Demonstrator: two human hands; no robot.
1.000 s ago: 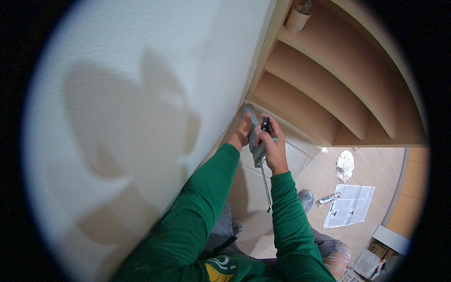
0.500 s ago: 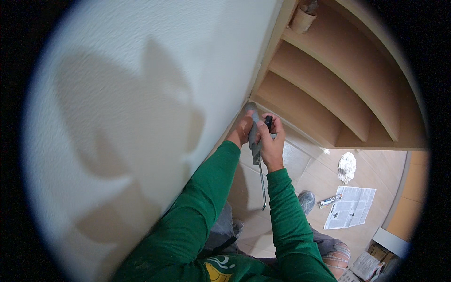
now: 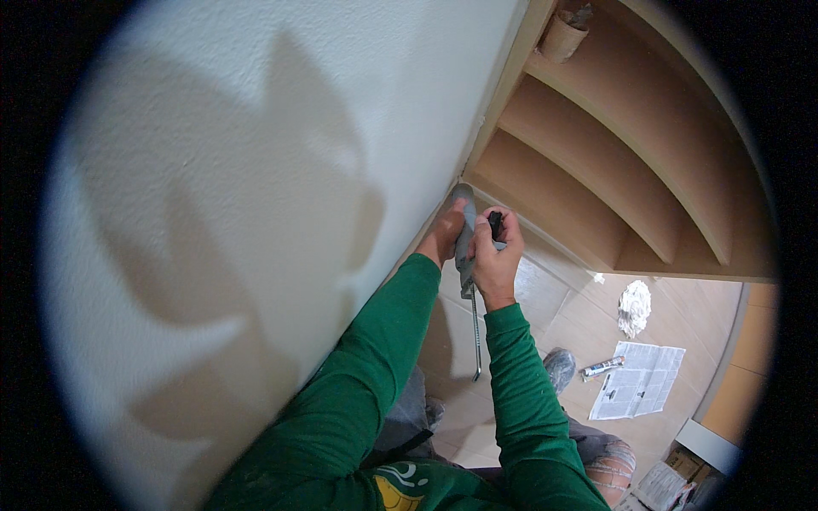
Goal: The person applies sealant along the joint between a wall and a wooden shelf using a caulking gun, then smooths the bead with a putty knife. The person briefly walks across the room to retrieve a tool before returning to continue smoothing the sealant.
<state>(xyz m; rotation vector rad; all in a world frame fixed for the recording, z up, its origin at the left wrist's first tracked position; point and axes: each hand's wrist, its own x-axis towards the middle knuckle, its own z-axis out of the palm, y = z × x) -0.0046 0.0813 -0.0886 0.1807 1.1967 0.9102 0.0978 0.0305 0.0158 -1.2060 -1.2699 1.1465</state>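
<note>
A grey caulking gun (image 3: 464, 262) lies along the line between my hands, its thin hooked metal rod (image 3: 476, 336) pointing back toward me. My left hand (image 3: 447, 232) is wrapped round the front of the barrel, close to the corner where the textured wall (image 3: 409, 128) meets the shelf unit (image 3: 545, 192). With closed fingers my right hand (image 3: 497, 271) grips the gun further back, around a black part (image 3: 495, 223) that sticks out between thumb and fingers. The gun's tip is hidden beyond my left hand.
A cup (image 3: 563, 38) with a tool in it stands on a shelf at the upper right. On the tiled floor lie a crumpled white heap (image 3: 634, 308), a newspaper sheet (image 3: 639, 383) and a cartridge tube (image 3: 603, 368). Boxes (image 3: 682, 464) sit at lower right.
The view has shifted slightly, so the shelves and floor items appear a little further right. More of the black part shows in my right hand. Both hands keep their hold on the caulking gun.
</note>
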